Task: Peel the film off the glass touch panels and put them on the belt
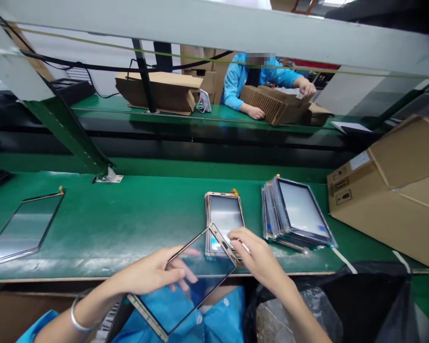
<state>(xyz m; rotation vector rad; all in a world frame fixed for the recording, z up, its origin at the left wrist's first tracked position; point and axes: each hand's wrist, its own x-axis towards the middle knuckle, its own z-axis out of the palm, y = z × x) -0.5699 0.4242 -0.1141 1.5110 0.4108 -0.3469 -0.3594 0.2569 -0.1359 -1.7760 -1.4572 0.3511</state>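
My left hand (153, 274) grips a clear glass touch panel (196, 286) by its left edge, thumb on top and fingers showing through the glass underneath. The panel is tilted above the front edge of the green table (128, 224). My right hand (255, 255) pinches the panel's far right corner, fingers closed on its beige border. Just beyond that corner lies a stack of similar panels (224, 214). A silver bangle sits on my left wrist.
A second, fanned stack of panels (300, 214) lies right of the first. A single panel (21, 231) lies at the far left. A large cardboard box (396, 190) stands at the right. Across the belt a person in blue (243, 81) handles cardboard dividers.
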